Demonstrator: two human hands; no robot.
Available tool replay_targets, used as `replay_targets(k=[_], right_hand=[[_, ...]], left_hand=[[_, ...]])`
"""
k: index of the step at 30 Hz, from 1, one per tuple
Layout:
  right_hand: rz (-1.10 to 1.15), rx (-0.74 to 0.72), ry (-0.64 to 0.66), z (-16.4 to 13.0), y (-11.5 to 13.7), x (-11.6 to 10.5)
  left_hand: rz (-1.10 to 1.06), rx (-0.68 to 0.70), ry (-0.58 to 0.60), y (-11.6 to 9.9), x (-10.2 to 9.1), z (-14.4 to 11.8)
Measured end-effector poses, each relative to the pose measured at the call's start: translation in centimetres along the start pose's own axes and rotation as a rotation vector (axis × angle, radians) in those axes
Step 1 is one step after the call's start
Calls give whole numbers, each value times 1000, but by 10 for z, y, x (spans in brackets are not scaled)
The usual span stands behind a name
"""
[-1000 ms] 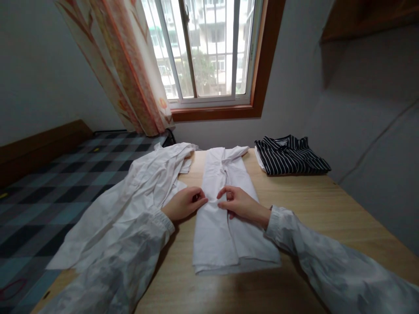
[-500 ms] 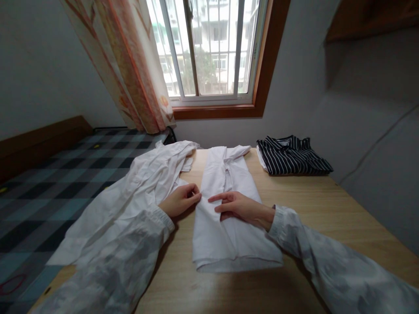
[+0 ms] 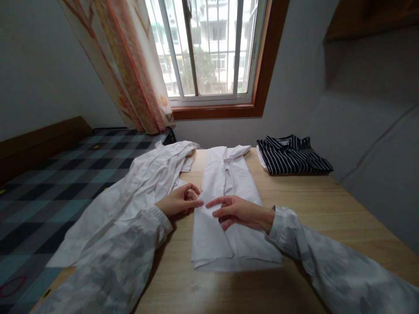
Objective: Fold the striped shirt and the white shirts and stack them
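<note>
A white shirt (image 3: 212,235) lies folded into a long narrow strip on the wooden table, its collar end toward the window. At the strip's left edge, my left hand (image 3: 178,200) pinches the cloth between thumb and curled fingers. My right hand (image 3: 240,211) rests over the middle of the shirt, fingers apart, with the index finger pointing left toward my left hand. Its lower fingers are beside the edge of the folded-over flap. Whether they touch the cloth underneath is hard to see.
Left of the shirt, a crumpled white garment (image 3: 131,196) spreads over the table's edge toward a checked bed (image 3: 29,209). A folded black-and-white striped shirt (image 3: 291,159) sits at the far right, on something white. The wooden table (image 3: 327,209) ends near the right wall.
Both hands have shifted slightly toward me along the shirt. The right fingers have spread a little more, and the flap's lower edge shows more clearly.
</note>
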State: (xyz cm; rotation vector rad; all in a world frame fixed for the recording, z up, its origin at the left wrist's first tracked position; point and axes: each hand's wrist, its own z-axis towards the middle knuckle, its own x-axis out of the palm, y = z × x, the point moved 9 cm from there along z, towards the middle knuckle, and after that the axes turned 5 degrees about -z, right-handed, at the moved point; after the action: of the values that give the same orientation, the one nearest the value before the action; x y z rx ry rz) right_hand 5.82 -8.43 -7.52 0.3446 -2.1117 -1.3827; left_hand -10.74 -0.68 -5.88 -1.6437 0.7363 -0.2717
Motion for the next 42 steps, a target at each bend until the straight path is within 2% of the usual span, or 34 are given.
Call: replay_targets(k=[4,10,14,17,19,22,23,25,28,31,34,36,39,42], right_hand=[[-197,67,-2,-3,-4,-6],[-804,-8,-100,-19,17,-16],[-908,83,-6,-27,16,-8],[-898,94,47,-30,21,-10],[-888,24,-27,-28,34,-24],[-1008,-223,-335,-23,77,-70],[-1093,-332,-453,-21,94,-87],[-1251,-494,-594,-11,121,-117],[-1342,-623,-647,17,145,-159],[-1427,-646,-607,48,153,-186],[-1463,-600,-544,71,148,-197],[-1502,-564,-538,79,142,-199],[-1576,-537,-559,83,134,-198],[-1600,-546,-569,85,131,-197]], left_hand=[[54,3,-67,-1,-2,0],[308,115,-87,-18,11,-7],[483,167,-56,-24,18,-12],[581,373,-59,-42,26,-19],[622,532,-36,-56,35,-25],[591,625,34,-69,51,-26],[573,616,42,-73,56,-24],[554,556,32,-79,65,-18],[587,404,10,-83,85,-7],[660,235,7,-81,108,3],[697,98,-25,-72,119,12],[686,61,-11,-66,124,17],[672,59,16,-60,128,18],[759,104,-104,-66,123,13]])
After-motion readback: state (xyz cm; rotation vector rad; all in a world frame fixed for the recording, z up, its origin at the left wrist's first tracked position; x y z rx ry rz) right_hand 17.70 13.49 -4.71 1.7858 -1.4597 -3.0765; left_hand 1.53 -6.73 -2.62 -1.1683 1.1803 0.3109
